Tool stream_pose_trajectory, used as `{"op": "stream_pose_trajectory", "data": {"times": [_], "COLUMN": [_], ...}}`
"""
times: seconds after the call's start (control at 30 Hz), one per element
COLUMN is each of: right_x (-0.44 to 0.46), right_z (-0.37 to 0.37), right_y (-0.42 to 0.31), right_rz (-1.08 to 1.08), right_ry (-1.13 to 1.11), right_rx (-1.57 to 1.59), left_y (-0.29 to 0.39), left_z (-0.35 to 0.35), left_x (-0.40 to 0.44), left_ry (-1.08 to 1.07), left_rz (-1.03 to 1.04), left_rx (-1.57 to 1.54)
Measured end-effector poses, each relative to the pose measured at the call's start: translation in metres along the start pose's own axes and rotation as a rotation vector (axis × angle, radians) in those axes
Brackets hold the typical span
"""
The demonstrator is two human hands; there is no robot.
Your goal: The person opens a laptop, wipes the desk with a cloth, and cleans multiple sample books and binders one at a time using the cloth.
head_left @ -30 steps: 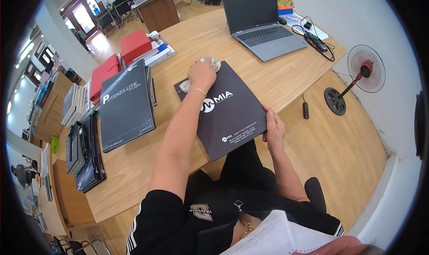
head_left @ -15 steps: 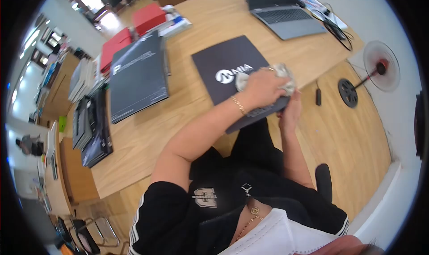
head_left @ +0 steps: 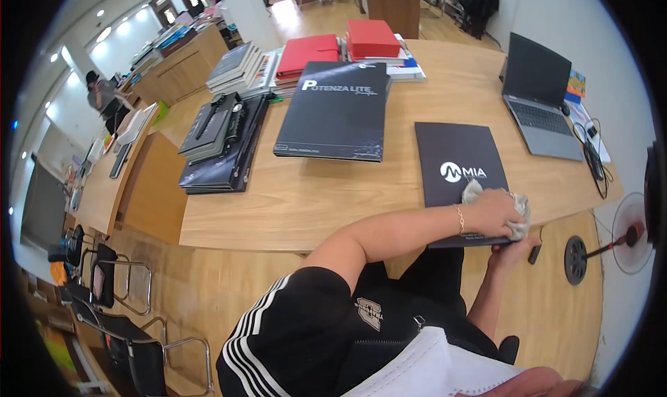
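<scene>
A dark folder [head_left: 451,143] with a white round logo and the letters MIA lies at the front right of the desk, its near edge by the desk's front edge. My left hand [head_left: 490,213], with a bracelet at the wrist, is closed on a crumpled pale cloth [head_left: 518,220] and presses it on the folder's lower right part. Some cloth sticks out beyond the knuckles. Below it, my right hand [head_left: 507,256] grips the folder's near right corner, thumb outside; most of its fingers are hidden underneath.
Left of the folder is a dark POTENZA LITE catalogue [head_left: 333,115] on a stack. Red boxes [head_left: 372,39], more books [head_left: 233,70] and black binders [head_left: 219,143] stand around it. An open laptop [head_left: 542,112] and cables [head_left: 593,160] are at right, a fan [head_left: 629,233] beyond the desk.
The view has turned and shifted left, bringing more of the room and the whole stack of books into sight. My left hand is still on the cloth, my right hand still at the folder's corner.
</scene>
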State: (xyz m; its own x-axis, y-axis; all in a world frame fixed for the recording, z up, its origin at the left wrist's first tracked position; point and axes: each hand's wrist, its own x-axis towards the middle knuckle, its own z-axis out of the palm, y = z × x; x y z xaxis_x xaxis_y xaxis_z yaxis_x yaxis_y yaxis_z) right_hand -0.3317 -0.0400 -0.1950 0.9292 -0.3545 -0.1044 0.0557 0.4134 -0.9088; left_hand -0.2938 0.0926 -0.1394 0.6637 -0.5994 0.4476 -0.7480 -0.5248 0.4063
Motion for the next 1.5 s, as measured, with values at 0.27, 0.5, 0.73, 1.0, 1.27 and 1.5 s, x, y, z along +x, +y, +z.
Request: {"op": "stream_pose_trajectory", "data": {"times": [0.27,0.5,0.73,1.0,1.27,1.5], "right_x": [0.015,0.028,0.009,-0.007,-0.005,-0.008], "right_z": [-0.015,-0.026,-0.014,0.004,-0.003,0.0], "right_y": [0.007,0.011,-0.008,-0.015,-0.015,-0.014], "right_rz": [0.081,0.023,-0.013,0.048,0.057,0.034], "right_ry": [-0.008,-0.139,-0.169,-0.195,-0.322,-0.326], "right_rx": [0.031,0.011,-0.11,-0.212,-0.263,-0.253], "left_y": [0.005,0.008,0.012,0.012,-0.056,-0.135], "left_z": [-0.002,-0.016,-0.044,-0.067,-0.069,-0.078], "left_x": [-0.017,-0.04,-0.088,-0.128,-0.076,-0.027], "left_ry": [-0.027,-0.052,-0.1,-0.048,0.225,0.466], "left_rz": [0.017,0.005,-0.052,-0.182,-0.503,-0.818], "left_rx": [-0.002,-0.022,0.009,0.028,0.283,0.413]}}
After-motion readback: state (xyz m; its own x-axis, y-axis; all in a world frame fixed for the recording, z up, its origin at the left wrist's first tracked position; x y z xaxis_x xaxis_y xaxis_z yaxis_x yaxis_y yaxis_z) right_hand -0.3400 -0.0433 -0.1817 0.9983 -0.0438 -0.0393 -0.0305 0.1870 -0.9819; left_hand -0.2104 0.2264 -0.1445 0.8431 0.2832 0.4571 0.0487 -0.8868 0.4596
